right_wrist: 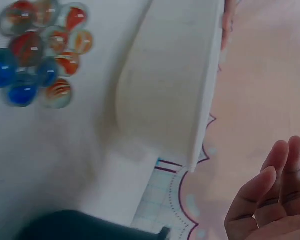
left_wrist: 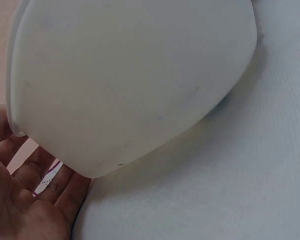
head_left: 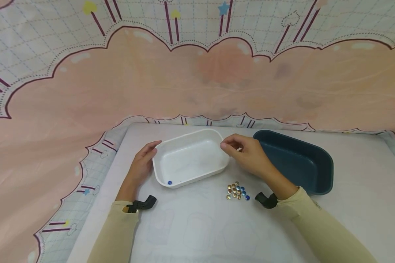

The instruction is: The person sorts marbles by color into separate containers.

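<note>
A white tray with a low rim sits tilted in the middle of the head view, and one blue marble lies in its near left corner. My left hand grips the tray's left end, thumb near the rim and fingers along the outer wall. The left wrist view shows the tray's pale outside from below. By the right rim is my right hand, its fingers loosely bent with nothing between them. In the right wrist view, the fingertips are apart from the tray wall.
Several glass marbles, some amber and some blue, lie clustered on the white table in front of the tray. A dark teal tray stands at the right, behind my right forearm. Patterned cloth hangs behind the table.
</note>
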Demonstrator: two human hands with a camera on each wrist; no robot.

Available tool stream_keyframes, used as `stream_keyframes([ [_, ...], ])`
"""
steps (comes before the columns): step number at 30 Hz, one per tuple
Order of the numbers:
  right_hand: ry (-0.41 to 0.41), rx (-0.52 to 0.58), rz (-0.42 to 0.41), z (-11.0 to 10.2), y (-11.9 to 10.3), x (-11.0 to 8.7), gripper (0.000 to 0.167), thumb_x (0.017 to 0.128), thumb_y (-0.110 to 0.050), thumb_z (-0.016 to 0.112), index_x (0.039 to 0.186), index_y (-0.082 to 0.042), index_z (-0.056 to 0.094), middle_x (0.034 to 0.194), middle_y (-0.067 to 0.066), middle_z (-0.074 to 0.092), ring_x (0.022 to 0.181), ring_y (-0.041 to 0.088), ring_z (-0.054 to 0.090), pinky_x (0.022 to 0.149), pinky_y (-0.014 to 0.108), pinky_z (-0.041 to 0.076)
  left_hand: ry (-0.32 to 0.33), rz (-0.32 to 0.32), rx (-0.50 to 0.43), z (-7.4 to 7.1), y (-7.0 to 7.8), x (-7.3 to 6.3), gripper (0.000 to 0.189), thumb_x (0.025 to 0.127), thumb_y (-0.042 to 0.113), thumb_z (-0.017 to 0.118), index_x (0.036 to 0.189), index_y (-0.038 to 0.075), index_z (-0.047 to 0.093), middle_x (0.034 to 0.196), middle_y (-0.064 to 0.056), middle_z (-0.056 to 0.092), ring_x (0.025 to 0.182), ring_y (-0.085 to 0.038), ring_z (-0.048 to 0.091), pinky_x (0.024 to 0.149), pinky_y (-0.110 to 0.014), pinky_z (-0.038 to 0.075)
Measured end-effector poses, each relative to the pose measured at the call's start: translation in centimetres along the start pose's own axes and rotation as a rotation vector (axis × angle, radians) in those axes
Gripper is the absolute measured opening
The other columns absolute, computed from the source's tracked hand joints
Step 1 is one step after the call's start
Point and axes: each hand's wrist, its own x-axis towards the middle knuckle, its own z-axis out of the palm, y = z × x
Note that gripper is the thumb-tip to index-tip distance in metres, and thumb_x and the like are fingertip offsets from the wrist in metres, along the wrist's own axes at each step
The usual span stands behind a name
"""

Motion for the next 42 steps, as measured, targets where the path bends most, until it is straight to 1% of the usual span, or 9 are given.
stream_keyframes([
  [2, -0.005, -0.006, -0.009, -0.1, 0.3, -0.2, 0.023, 0.098, -0.041, 0.068, 0.111, -0.023, 0.074, 0.100, -0.004, 0.073, 0.089, 0.016, 0.063, 0.075, 0.035, 0.054, 0.002, -0.003, 0.008, 0.0, 0.0, 0.0, 0.043, 0.109, 0.029, 0.047, 0.148, 0.012, 0.050, 0.154, -0.007, 0.048, 0.135, -0.014, 0.054, 0.104, -0.019, 0.048],
  [7, -0.020, -0.027, -0.037, -0.3, 1.0, -0.9, 0.023, 0.097, -0.038, 0.070, 0.111, -0.021, 0.075, 0.099, -0.005, 0.074, 0.090, 0.014, 0.064, 0.077, 0.033, 0.056, 0.012, -0.015, 0.018, 0.0, 0.0, 0.1, 0.042, 0.109, 0.028, 0.046, 0.148, 0.013, 0.051, 0.155, -0.007, 0.047, 0.137, -0.016, 0.053, 0.105, -0.019, 0.047],
  [13, -0.032, -0.039, -0.014, -0.9, 1.6, -1.9, 0.021, 0.097, -0.037, 0.070, 0.113, -0.023, 0.076, 0.100, -0.006, 0.074, 0.090, 0.016, 0.062, 0.075, 0.030, 0.055, 0.019, -0.021, 0.028, 0.0, 0.1, 0.0, 0.042, 0.109, 0.029, 0.047, 0.148, 0.013, 0.051, 0.156, -0.006, 0.047, 0.140, -0.017, 0.051, 0.106, -0.018, 0.046],
  [17, -0.028, -0.035, 0.004, -1.2, 2.0, -2.5, 0.026, 0.098, -0.038, 0.069, 0.115, -0.020, 0.076, 0.103, -0.004, 0.074, 0.089, 0.018, 0.062, 0.073, 0.028, 0.055, 0.023, -0.022, 0.032, 0.1, 0.2, -0.1, 0.043, 0.109, 0.030, 0.047, 0.148, 0.013, 0.051, 0.156, -0.005, 0.047, 0.141, -0.018, 0.051, 0.106, -0.018, 0.047],
  [21, -0.037, -0.049, -0.006, -1.6, 2.4, -2.9, 0.025, 0.098, -0.037, 0.069, 0.115, -0.019, 0.076, 0.104, -0.003, 0.074, 0.088, 0.017, 0.063, 0.074, 0.027, 0.056, 0.025, -0.022, 0.034, 0.1, 0.1, -0.1, 0.043, 0.109, 0.031, 0.047, 0.148, 0.014, 0.051, 0.156, -0.005, 0.047, 0.140, -0.019, 0.051, 0.105, -0.018, 0.047],
  [25, -0.045, -0.065, -0.028, -1.9, 3.0, -3.5, 0.020, 0.098, -0.033, 0.069, 0.113, -0.022, 0.076, 0.103, -0.004, 0.074, 0.088, 0.016, 0.064, 0.074, 0.026, 0.056, 0.029, -0.024, 0.057, 0.1, -0.1, -0.1, 0.043, 0.109, 0.033, 0.047, 0.148, 0.015, 0.051, 0.156, -0.005, 0.047, 0.141, -0.019, 0.051, 0.104, -0.016, 0.047],
  [29, -0.045, -0.069, -0.043, -2.1, 3.8, -4.1, 0.018, 0.097, -0.030, 0.071, 0.112, -0.021, 0.076, 0.100, -0.005, 0.074, 0.086, 0.015, 0.064, 0.073, 0.026, 0.056, 0.028, -0.030, 0.055, 0.1, -0.1, -0.1, 0.044, 0.109, 0.033, 0.048, 0.148, 0.015, 0.051, 0.157, -0.006, 0.047, 0.141, -0.019, 0.050, 0.104, -0.016, 0.046],
  [38, -0.058, -0.070, -0.048, -2.3, 5.2, -5.5, 0.022, 0.094, -0.031, 0.075, 0.112, -0.019, 0.077, 0.097, -0.005, 0.074, 0.080, 0.012, 0.063, 0.070, 0.022, 0.056, 0.036, -0.032, 0.050, 0.2, 0.0, -0.1, 0.043, 0.109, 0.031, 0.047, 0.148, 0.015, 0.051, 0.157, -0.003, 0.047, 0.142, -0.019, 0.049, 0.105, -0.017, 0.046],
  [42, -0.080, -0.056, -0.050, -2.4, 5.3, -6.1, 0.024, 0.094, -0.031, 0.075, 0.113, -0.016, 0.076, 0.092, -0.005, 0.074, 0.076, 0.016, 0.066, 0.066, 0.023, 0.057, 0.015, -0.005, 0.017, 0.1, -0.1, -0.1, 0.043, 0.109, 0.029, 0.047, 0.149, 0.011, 0.049, 0.156, -0.007, 0.047, 0.138, -0.017, 0.053, 0.105, -0.018, 0.047],
])
